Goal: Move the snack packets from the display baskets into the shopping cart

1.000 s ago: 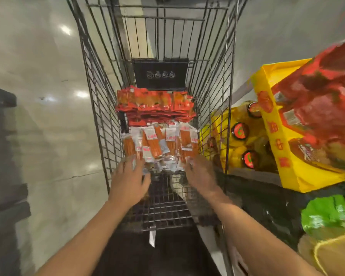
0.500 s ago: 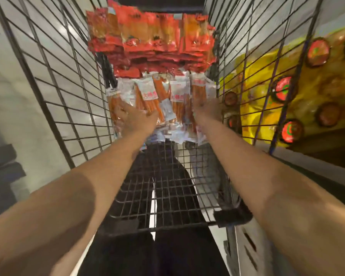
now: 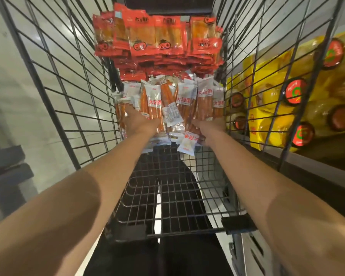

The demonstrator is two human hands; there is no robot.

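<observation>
The shopping cart (image 3: 68, 108) fills the view, its wire walls rising on both sides and its wire floor bare at the near end. Outside the cart's right wall stands a yellow display box (image 3: 267, 116) of yellow bottles with red caps (image 3: 295, 92). Against the cart's far end lies a stack of red snack packets (image 3: 157, 42), spread across nearly its full width. Just nearer than that stack, and touching its lower edge, sits a heap of white-and-orange snack packets (image 3: 167, 104), also on the cart floor. One small white packet (image 3: 186, 144) lies at the near edge of this heap, upside down.

Both arms reach deep into the cart. The left hand (image 3: 139, 122) rests on the heap's left part, its fingers hidden among the packets, so I cannot tell whether its grip is apart or clamped. The right hand (image 3: 209, 126) lies at the heap's right part beside the cart's right wall, blurred, fingers pushed in under the packets; its grip cannot be told either.
</observation>
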